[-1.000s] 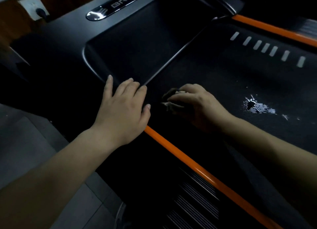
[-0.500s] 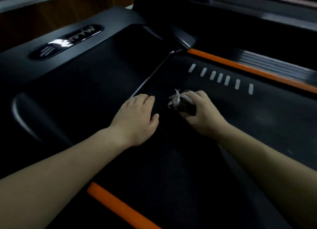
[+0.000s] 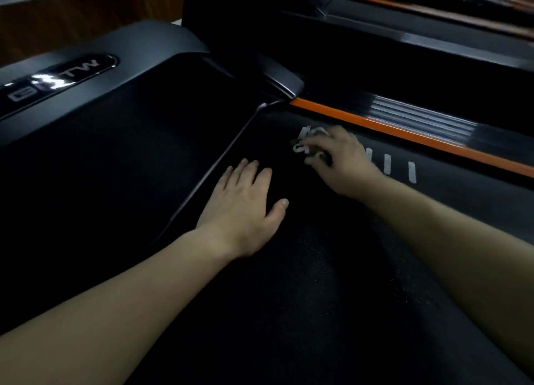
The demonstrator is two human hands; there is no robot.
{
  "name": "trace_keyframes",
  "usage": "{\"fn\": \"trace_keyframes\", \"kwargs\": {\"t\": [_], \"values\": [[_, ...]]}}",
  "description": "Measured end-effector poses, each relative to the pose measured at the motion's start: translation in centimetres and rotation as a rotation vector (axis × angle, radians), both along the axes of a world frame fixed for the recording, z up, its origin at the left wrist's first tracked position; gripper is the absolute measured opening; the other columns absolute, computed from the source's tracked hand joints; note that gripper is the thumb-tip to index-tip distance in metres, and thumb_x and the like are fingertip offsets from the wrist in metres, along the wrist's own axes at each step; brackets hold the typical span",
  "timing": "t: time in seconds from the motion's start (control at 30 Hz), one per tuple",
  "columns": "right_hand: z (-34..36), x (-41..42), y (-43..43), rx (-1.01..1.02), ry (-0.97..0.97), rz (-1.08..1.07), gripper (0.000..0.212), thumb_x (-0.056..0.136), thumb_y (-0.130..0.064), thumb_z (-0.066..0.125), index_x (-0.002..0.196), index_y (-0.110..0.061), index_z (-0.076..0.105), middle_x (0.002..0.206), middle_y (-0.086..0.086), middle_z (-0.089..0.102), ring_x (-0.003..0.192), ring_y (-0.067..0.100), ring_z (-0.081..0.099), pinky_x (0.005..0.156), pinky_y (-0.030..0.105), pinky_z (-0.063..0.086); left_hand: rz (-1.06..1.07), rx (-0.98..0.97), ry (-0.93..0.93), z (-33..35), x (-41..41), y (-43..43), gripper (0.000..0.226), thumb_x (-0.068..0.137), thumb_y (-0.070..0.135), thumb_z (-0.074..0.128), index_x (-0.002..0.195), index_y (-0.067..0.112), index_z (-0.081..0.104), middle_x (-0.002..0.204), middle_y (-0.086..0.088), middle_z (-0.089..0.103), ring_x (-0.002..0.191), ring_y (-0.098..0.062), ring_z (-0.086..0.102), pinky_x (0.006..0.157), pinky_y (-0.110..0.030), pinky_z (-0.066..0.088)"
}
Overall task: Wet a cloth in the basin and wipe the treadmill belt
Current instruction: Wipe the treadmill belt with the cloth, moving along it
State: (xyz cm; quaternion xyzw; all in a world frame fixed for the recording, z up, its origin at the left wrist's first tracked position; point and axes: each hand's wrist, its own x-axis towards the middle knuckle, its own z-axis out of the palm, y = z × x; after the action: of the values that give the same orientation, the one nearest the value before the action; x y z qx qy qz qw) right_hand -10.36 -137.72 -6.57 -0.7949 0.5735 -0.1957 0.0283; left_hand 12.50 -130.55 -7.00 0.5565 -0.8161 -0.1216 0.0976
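Up at the front end of the black, textured treadmill belt (image 3: 318,283), close to its far edge, a small dark crumpled cloth (image 3: 306,147) with pale strips showing lies pressed against the belt. The person's right hand (image 3: 344,162) grips it, fingers curled over the bundle, which is too blurred to make out any weave. Just beside that hand a row of short white dashes (image 3: 411,172) marks the belt. Beyond them a bright orange strip (image 3: 404,133) runs along the far edge, with a grey ribbed side rail (image 3: 419,116) behind it. The left hand (image 3: 245,208) rests flat and open on the belt, palm down, fingers straight, thumb spread, right at the front edge where the matte black motor cover (image 3: 115,153) begins. A glossy oval badge (image 3: 57,78) with silver letters shines on that cover.
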Motion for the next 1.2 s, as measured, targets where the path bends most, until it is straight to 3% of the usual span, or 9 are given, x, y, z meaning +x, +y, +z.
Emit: {"fn": "trace_keyframes", "kwargs": {"t": [0.2,0.37,0.5,0.57,0.73,0.9,0.97,1.07,1.2], "values": [[0.1,-0.1,-6.5,-0.030,-0.132,-0.229,0.031,0.096,-0.021,0.059,0.127,-0.020,0.064,0.127,0.016,0.055,0.113,0.033,0.057,0.094,0.031,0.046,-0.009,-0.011,-0.039,-0.3,-0.1,-0.4,0.075,0.099,0.062,0.021,0.160,0.019,0.013,0.170,-0.004,0.000,0.155,-0.015,-0.011,0.126,-0.037,-0.007],[-0.2,-0.1,-3.9,-0.041,-0.096,0.023,0.035,0.092,-0.021,0.064,0.127,-0.025,0.064,0.119,0.008,0.057,0.115,0.023,0.050,0.098,0.032,0.040,-0.020,0.009,-0.077,-0.2,0.0,-0.1,0.076,0.100,0.063,0.015,0.161,0.019,0.004,0.169,-0.003,-0.009,0.153,-0.013,-0.020,0.125,-0.039,-0.010],[0.3,-0.7,-7.6,-0.046,-0.168,-0.290,0.028,0.093,-0.027,0.060,0.120,-0.029,0.068,0.117,0.008,0.063,0.109,0.028,0.059,0.092,0.040,0.052,-0.013,-0.007,-0.103,-0.4,-0.1,-0.2,0.077,0.099,0.065,0.012,0.161,0.020,0.003,0.169,-0.002,-0.009,0.153,-0.013,-0.019,0.126,-0.039,-0.007],[-0.1,1.0,-7.0,-0.072,-0.198,-0.277,0.027,0.089,-0.032,0.063,0.115,-0.027,0.069,0.116,0.006,0.064,0.108,0.028,0.059,0.093,0.040,0.051,-0.009,-0.017,-0.122,-0.5,-0.3,-0.3,0.079,0.096,0.066,0.007,0.161,0.020,0.003,0.169,-0.003,-0.009,0.153,-0.013,-0.019,0.126,-0.039,-0.007],[0.2,1.5,-4.0,-0.015,-0.196,-0.046,0.032,0.087,-0.020,0.073,0.119,-0.021,0.069,0.114,0.000,0.060,0.103,0.009,0.053,0.086,0.007,0.034,-0.020,-0.022,-0.107,-0.4,-0.2,-0.3,0.079,0.097,0.065,0.008,0.161,0.019,0.004,0.169,-0.004,-0.007,0.153,-0.014,-0.018,0.126,-0.039,-0.008],[0.6,0.6,-6.4,-0.024,-0.268,-0.289,0.031,0.092,-0.022,0.066,0.122,-0.023,0.068,0.119,-0.001,0.065,0.104,0.019,0.062,0.088,0.023,0.049,-0.025,-0.004,-0.091,-0.4,-0.1,-0.2,0.076,0.100,0.063,0.015,0.161,0.019,0.005,0.169,-0.004,-0.007,0.153,-0.014,-0.017,0.125,-0.038,-0.009],[0.2,2.4,-4.5,-0.051,-0.208,-0.220,0.029,0.089,-0.021,0.067,0.118,-0.023,0.070,0.116,0.004,0.067,0.106,0.022,0.062,0.093,0.028,0.048,-0.028,-0.012,-0.093,-0.4,-0.1,-0.2,0.077,0.100,0.063,0.016,0.161,0.018,0.006,0.170,-0.005,-0.005,0.154,-0.014,-0.016,0.125,-0.038,-0.009],[0.3,3.3,-0.8,0.010,-0.197,-0.005,0.033,0.089,-0.019,0.069,0.122,-0.023,0.068,0.114,-0.001,0.061,0.104,0.011,0.055,0.092,0.018,0.038,-0.031,-0.008,-0.089,-0.3,0.0,-0.2,0.076,0.100,0.063,0.017,0.161,0.018,0.008,0.170,-0.005,-0.004,0.154,-0.014,-0.015,0.125,-0.037,-0.009],[1.2,0.1,-3.6,-0.026,-0.189,-0.210,0.035,0.092,-0.021,0.066,0.127,-0.021,0.066,0.124,0.008,0.063,0.113,0.024,0.058,0.091,0.021,0.039,-0.049,0.013,-0.105,0.0,0.3,0.2,0.078,0.097,0.063,0.015,0.161,0.018,0.007,0.170,-0.004,-0.005,0.154,-0.014,-0.015,0.125,-0.037,-0.009]]}}
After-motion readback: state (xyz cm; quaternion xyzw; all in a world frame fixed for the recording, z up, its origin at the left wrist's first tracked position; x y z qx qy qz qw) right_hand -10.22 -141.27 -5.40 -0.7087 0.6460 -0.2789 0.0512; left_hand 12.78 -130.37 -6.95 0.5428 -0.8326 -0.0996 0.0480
